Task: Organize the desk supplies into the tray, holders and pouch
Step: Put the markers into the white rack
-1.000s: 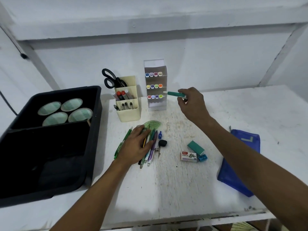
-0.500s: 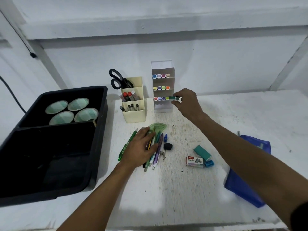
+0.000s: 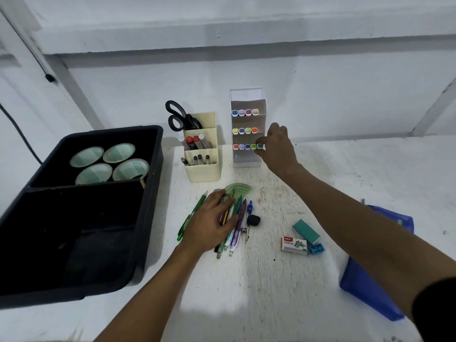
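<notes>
While my right hand (image 3: 276, 149) pinches the teal marker (image 3: 259, 145) into the bottom row of the marker rack (image 3: 248, 127), my left hand (image 3: 209, 223) rests flat, fingers relaxed, on the loose pens (image 3: 234, 233). Stationery beside the blue pouch (image 3: 375, 267) on the bench (image 3: 246, 292) remains unsorted.

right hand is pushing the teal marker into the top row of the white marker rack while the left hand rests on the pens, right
Not quite. In the head view the right hand presses the teal marker into the bottom row of the white marker rack, not the top. The left hand does rest on the pens.
</notes>
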`<state>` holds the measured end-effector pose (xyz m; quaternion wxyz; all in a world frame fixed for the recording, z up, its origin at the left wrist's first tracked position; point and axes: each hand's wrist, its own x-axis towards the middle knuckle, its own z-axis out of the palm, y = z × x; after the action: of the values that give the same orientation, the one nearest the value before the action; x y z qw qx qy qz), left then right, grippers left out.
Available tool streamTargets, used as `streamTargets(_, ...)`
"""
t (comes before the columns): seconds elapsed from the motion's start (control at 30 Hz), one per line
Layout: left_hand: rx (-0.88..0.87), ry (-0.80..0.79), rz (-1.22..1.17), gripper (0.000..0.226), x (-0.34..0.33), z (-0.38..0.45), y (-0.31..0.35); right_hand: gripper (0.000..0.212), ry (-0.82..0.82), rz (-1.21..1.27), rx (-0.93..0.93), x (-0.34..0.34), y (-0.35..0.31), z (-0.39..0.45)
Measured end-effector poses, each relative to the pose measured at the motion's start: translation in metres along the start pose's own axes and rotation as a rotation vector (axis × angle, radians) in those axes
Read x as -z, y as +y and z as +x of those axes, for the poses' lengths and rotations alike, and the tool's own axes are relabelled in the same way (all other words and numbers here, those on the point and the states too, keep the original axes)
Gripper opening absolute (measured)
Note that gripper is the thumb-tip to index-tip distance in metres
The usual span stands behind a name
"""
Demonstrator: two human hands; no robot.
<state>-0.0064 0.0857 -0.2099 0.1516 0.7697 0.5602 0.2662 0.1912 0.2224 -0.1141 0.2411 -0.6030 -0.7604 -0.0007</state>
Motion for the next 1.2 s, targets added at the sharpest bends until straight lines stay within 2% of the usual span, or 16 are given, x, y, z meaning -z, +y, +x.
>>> streamTargets(0.23,0.012,-0.015,-0.029,0.054,-0.001,0.000,-0.002,0.018,0.081,-0.137,0.017,-0.011,0.004,0.002)
streamTargets(0.4,0.010,-0.016,-0.032,0.052,0.001,0.000,0.001,0.018,0.047,-0.152,0.019,-0.013,0.005,0.002)
streamTargets(0.53,0.047,-0.043,-0.029,0.048,0.004,-0.001,0.004,0.032,-0.049,-0.069,0.026,-0.009,0.007,-0.005)
streamTargets(0.7,0.051,-0.113,0.016,0.048,0.007,0.002,0.003,0.040,-0.013,0.137,0.033,0.007,0.012,-0.033)
streamTargets(0.77,0.055,-0.145,0.060,0.047,0.009,0.009,0.004,0.037,-0.023,0.199,-0.006,0.017,0.017,-0.049)
streamTargets(0.9,0.019,-0.120,0.130,0.025,0.011,0.022,0.019,0.031,-0.090,0.287,-0.163,0.039,0.044,-0.092)
streamTargets(1.07,-0.011,-0.062,0.088,0.050,-0.001,0.019,0.021,0.027,-0.118,0.267,-0.395,0.076,0.088,-0.164)
streamTargets(1.2,-0.052,-0.017,0.076,0.047,-0.010,0.013,0.019,0.031,-0.178,0.284,-0.554,0.103,0.111,-0.214)
